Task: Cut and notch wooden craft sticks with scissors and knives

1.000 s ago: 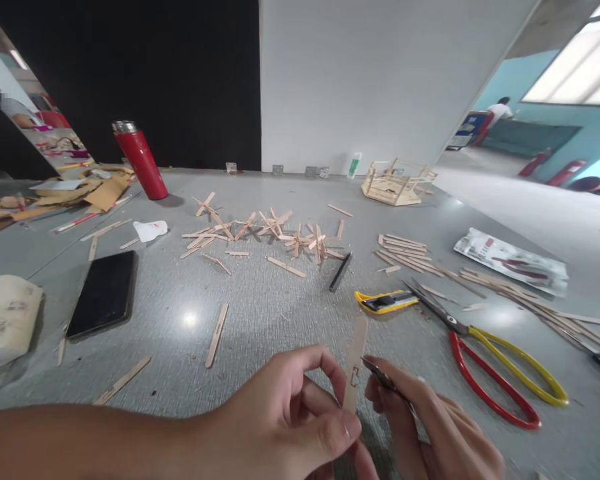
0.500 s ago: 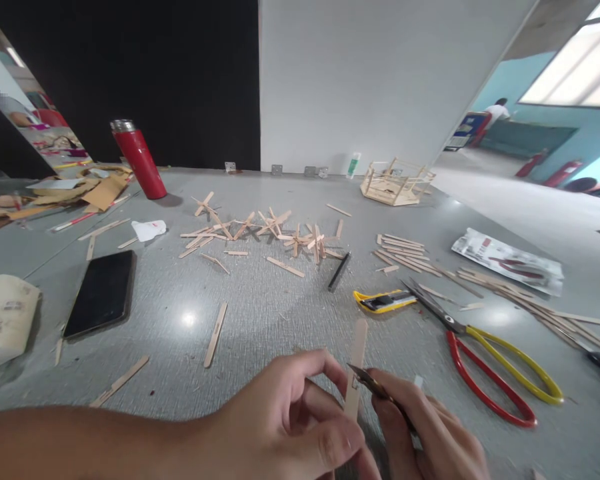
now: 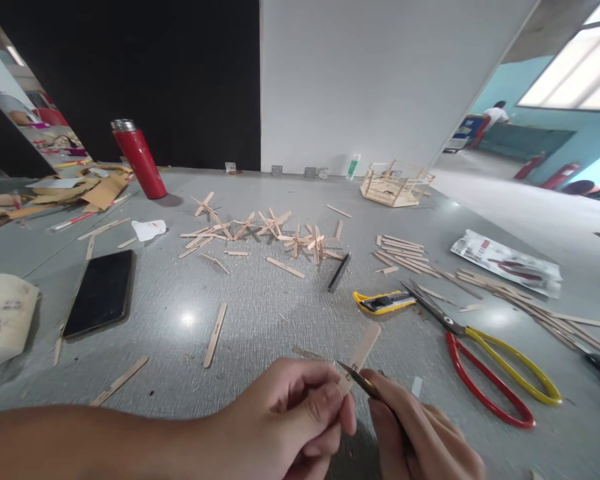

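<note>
My left hand [image 3: 313,413] is closed on the lower end of a wooden craft stick [image 3: 367,345], which slants up to the right and has dark marks near its middle. In my right hand [image 3: 420,427] is a slim pointed craft knife [image 3: 363,381], its blade tip lying across the stick by the marks. Most of the knife's handle is hidden in my fingers. Just beyond lies a yellow utility knife [image 3: 385,302], with scissors [image 3: 463,330] with red and yellow handles to its right.
Loose sticks and crossed stick pieces [image 3: 270,223] lie mid-table. A red flask [image 3: 140,160], a phone [image 3: 100,293] and cardboard [image 3: 105,190] are at left. A wooden frame model [image 3: 393,190], a stick pile [image 3: 525,300] and a white packet [image 3: 505,263] are at right.
The craft stick has tilted from nearly upright to slanting right. My left fingers have closed in around its lower end. The knife tip has shifted slightly left.
</note>
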### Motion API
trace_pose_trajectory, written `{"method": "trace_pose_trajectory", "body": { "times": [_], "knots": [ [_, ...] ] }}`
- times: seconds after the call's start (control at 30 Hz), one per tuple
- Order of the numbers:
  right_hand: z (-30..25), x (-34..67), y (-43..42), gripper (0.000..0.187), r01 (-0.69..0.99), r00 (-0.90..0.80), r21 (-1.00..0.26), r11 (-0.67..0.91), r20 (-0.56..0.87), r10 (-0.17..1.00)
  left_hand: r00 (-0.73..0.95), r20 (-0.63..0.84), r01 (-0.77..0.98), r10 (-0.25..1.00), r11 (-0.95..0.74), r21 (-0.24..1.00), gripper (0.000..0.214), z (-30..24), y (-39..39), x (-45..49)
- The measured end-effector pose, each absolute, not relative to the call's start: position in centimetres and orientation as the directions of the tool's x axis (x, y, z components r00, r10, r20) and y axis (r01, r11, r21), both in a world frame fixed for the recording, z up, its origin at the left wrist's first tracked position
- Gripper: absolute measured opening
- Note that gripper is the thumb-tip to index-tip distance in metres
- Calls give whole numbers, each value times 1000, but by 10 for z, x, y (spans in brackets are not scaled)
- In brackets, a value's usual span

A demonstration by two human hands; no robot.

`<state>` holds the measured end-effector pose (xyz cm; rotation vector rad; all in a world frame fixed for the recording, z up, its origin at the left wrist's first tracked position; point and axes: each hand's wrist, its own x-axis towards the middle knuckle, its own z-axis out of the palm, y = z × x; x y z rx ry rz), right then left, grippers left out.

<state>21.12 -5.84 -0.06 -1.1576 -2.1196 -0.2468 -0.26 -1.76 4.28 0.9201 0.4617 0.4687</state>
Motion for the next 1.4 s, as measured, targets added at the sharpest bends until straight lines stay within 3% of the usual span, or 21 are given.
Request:
{"method": "trace_pose_trajectory", "body": {
  "times": [0.13, 0.23, 0.3, 0.4, 0.63, 0.9, 1.4],
  "knots": [
    [-7, 211, -61, 48, 834, -328, -136, 535, 657, 678, 806, -169, -243, 567, 578, 779, 48, 37, -14, -4],
    [-5, 214, -62, 72, 828, -405, -52, 558, 633, 660, 818, -165, -265, 550, 617, 741, 45, 35, -13, -5],
    [-2, 216, -63, 77, 810, -468, 13, 586, 616, 634, 832, -150, -280, 535, 636, 719, 41, 34, -13, -5],
    [0, 217, -62, 76, 798, -474, 1, 603, 619, 626, 841, -112, -304, 530, 634, 711, 37, 33, -14, -5],
    [-4, 210, -59, 73, 671, -346, -353, 652, 629, 696, 847, -91, -304, 523, 619, 724, 35, 30, -13, -7],
    [-3, 208, -52, 67, 524, -324, -571, 632, 553, 768, 834, -109, -280, 541, 584, 762, 42, 33, -14, -6],
    [-2, 206, -50, 69, 535, -300, -555, 637, 580, 757, 827, -30, -351, 561, 558, 752, 37, 19, -11, -1]
  ]
}}
